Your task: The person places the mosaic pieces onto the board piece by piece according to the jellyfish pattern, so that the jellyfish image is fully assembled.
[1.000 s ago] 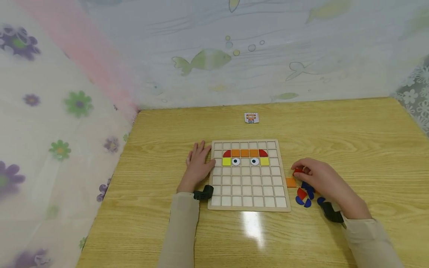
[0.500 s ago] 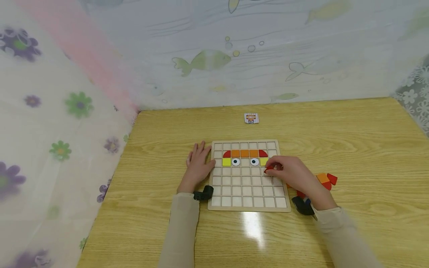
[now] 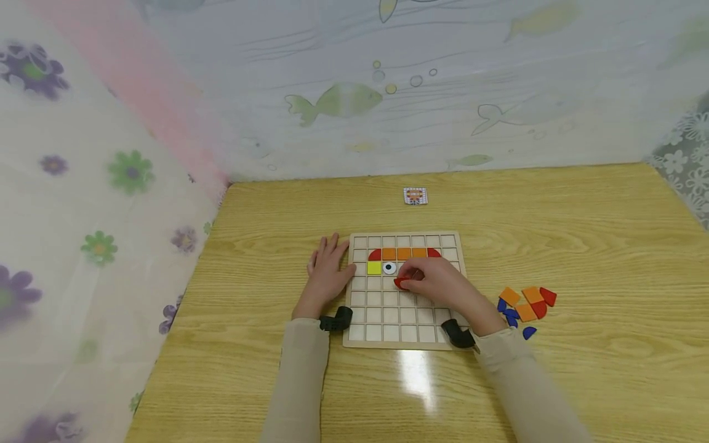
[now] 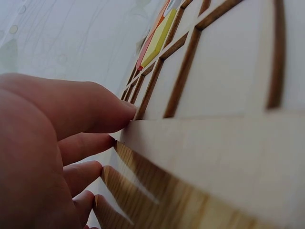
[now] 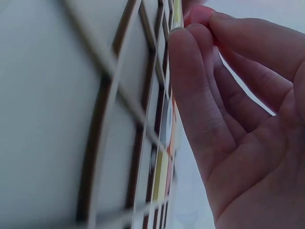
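Three orange tiles [image 3: 404, 253] in gridded board [image 3: 390, 315]

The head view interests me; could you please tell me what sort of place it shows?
Perhaps an indoor play or learning corner, judging by the gridded board, the coloured pieces and the fish-patterned backdrop.

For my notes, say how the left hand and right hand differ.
The left hand lies outstretched at the left edge of the wooden grid board; the right hand curls over it. The left hand holds no piece; the right hand pinches a red piece. Both emerge from beige sleeves.
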`<state>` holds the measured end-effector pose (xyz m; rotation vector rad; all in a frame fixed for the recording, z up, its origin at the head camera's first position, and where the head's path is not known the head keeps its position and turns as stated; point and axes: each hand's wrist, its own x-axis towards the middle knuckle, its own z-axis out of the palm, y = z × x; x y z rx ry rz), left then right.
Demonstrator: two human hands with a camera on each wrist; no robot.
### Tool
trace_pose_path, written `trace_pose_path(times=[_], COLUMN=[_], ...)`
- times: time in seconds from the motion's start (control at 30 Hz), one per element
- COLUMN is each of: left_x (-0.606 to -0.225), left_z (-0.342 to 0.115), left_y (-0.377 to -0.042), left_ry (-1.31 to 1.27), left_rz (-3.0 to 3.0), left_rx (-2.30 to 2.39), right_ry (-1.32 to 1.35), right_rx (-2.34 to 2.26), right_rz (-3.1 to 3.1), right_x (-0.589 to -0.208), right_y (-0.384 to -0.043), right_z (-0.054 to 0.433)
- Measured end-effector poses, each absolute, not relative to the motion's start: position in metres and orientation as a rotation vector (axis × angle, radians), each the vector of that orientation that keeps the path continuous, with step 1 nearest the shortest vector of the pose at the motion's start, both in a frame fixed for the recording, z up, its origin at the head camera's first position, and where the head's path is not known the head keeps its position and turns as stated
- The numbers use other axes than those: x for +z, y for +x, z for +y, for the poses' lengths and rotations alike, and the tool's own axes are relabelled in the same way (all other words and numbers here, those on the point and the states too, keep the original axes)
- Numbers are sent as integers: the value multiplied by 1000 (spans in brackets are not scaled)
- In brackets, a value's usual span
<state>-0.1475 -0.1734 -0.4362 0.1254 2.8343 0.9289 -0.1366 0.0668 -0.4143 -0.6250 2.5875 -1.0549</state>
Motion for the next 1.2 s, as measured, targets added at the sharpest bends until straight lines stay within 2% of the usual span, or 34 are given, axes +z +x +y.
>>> trace_pose_path(times=[0.57, 1.2], left_x=[-437, -437], left_z=[-173, -174], left_y=[-147, -148], left_ry=[135, 145], left_rz=[2836, 2851], left_rx=[905, 927], right_ry=[-668, -637], right_rx=[-1047, -883], right_rz=[2576, 2728], right_x=[-418, -414], right_y=[-149, -141], right_z=[24, 12])
